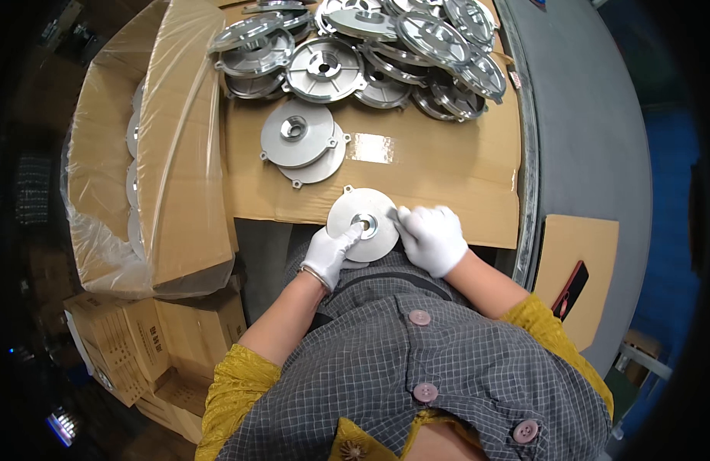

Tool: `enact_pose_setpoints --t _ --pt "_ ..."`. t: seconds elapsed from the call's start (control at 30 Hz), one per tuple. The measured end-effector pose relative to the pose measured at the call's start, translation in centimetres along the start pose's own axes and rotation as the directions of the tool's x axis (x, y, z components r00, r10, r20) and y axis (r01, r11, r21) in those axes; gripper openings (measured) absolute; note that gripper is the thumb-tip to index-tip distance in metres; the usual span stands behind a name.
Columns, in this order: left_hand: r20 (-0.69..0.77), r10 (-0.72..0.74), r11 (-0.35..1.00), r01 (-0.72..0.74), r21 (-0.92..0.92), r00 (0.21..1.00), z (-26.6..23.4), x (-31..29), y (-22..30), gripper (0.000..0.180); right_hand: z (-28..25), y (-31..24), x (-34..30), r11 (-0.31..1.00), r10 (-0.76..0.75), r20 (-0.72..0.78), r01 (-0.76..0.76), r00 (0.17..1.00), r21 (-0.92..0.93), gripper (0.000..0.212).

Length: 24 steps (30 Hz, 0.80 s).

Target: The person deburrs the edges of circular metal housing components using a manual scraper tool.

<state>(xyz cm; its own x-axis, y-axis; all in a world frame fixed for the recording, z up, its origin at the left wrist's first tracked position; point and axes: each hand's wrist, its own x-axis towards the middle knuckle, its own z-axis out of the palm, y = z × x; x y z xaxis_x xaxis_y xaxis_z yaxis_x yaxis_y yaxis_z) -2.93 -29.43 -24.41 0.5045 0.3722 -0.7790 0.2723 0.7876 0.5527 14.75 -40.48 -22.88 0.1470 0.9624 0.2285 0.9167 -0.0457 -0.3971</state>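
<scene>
A round silver metal cover [346, 207] with a bored hub and small lugs is held at the cardboard's near edge, just in front of my body. My white-gloved left hand [328, 253] grips its lower left side, the thumb laid by the hub hole. Closed at the cover's right rim, my gloved right hand [433, 237] holds a small flat grey tool [393, 215] whose tip meets the rim; most of it is hidden in the fist. Farther off, two similar covers [297, 132] lie overlapped, smooth faces up.
Many ribbed metal covers [324, 71] are piled at the back of the cardboard sheet [447, 173]. A plastic-lined carton [182, 154] holding discs stands left, with open cartons [151, 338] below it. On the grey table [585, 115] at right, a black-and-red tool [570, 290] lies on cardboard.
</scene>
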Motion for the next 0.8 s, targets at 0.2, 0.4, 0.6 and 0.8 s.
enact_pose_setpoints --t 0.2,0.4,0.6,0.8 --pt "-0.018 -0.002 1.0 0.002 0.0 1.0 0.4 -0.6 0.4 0.047 -1.3 -0.1 0.1 0.997 0.07 0.104 -0.071 0.992 0.014 0.011" --pt "-0.002 -0.01 1.0 0.01 0.007 1.0 0.3 -0.4 0.5 0.045 0.6 0.0 3.4 0.999 -0.053 0.061 0.054 0.997 -0.008 0.013" --pt "-0.021 -0.009 1.0 0.009 -0.008 1.0 0.4 -0.4 0.7 0.043 -0.3 0.2 1.5 0.998 -0.051 0.14 0.054 0.989 -0.012 0.015" --pt "-0.003 0.0 0.999 0.0 -0.032 1.0 0.1 -0.4 0.6 0.042 1.1 -0.4 4.2 0.998 -0.067 0.065 0.067 0.996 -0.003 0.017"
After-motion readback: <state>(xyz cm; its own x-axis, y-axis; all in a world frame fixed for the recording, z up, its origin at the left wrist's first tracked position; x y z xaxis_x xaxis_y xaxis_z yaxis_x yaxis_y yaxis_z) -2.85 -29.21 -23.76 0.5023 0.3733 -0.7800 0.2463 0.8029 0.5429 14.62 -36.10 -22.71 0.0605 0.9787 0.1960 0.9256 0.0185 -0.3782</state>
